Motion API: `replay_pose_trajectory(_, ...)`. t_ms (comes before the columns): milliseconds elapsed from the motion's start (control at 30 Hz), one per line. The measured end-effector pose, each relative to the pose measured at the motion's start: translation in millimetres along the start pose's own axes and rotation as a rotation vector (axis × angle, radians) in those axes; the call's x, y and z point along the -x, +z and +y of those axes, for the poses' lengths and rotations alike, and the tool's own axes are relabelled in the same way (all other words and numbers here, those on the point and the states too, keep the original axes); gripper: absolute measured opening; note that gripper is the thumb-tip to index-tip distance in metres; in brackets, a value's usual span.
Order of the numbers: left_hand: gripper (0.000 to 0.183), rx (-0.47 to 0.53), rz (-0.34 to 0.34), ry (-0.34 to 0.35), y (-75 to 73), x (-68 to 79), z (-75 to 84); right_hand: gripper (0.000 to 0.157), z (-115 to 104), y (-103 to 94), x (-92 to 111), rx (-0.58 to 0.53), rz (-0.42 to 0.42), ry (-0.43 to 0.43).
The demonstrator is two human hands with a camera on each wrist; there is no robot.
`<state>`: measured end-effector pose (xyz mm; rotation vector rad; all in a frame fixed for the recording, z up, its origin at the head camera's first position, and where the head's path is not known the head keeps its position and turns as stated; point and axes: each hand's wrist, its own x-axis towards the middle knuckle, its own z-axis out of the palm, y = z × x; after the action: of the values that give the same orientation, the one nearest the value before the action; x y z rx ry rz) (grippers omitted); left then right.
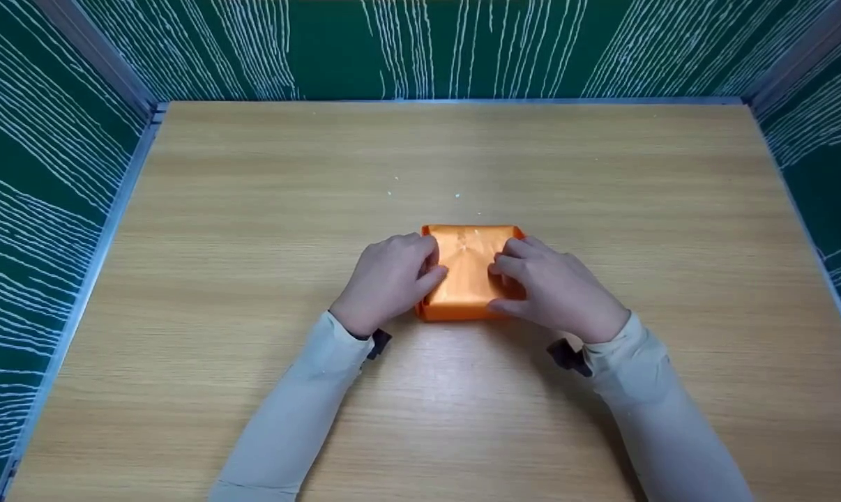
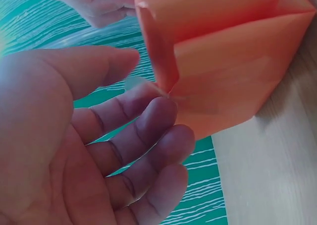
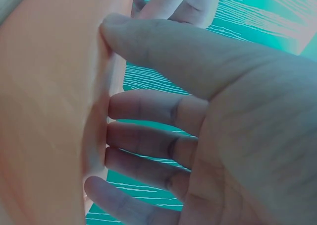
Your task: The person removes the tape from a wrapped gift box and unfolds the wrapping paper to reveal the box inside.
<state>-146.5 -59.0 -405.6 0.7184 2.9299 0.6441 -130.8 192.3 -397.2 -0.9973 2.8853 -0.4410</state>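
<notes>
A box-shaped parcel wrapped in orange paper [image 1: 466,268] lies between the two hands. At its left end is my left hand [image 1: 392,279], fingers loosely bent, their tips against the folded paper end. In the left wrist view the thumb stands apart from the fingers. A small see-through strip, looking like clear tape [image 2: 138,83], sticks out from the folded end by the left fingertips. My right hand [image 1: 553,286] is over the parcel's right part. Its fingertips and thumb press on the orange paper, fingers nearly straight in the right wrist view.
The parcel sits on a wood-grain table [image 1: 253,209] edged with blue tape [image 1: 455,102]. Several tiny white scraps lie beyond the parcel. Green panels with white streaks [image 1: 337,49] stand at the back and both sides.
</notes>
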Motion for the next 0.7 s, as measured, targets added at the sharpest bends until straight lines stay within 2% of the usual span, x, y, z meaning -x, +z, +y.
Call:
replay_pose_trajectory(200, 0.039, 0.017, -0.004, -0.022, 4.5, -0.8, 1.9, 0.039, 0.0, 0.4, 0.4, 0.003, 0.013, -0.010)
replay_pose_trajectory(300, 0.042, 0.016, -0.011, -0.026, 7.6, -1.1, 2.8, 0.039, -0.3, 0.8, 0.8, 0.002, 0.013, -0.010)
replay_pose_trajectory(533, 0.021, -0.046, 0.040, 0.000, 11.3, -1.2, 2.8, 0.040, -0.5, 0.8, 0.3, 0.001, 0.000, 0.004)
replay_pose_trajectory(700, 0.007, -0.044, 0.047, -0.011, 9.7, -1.8, 3.8, 0.040, -0.3, 0.9, 0.4, -0.004, 0.000, 0.004)
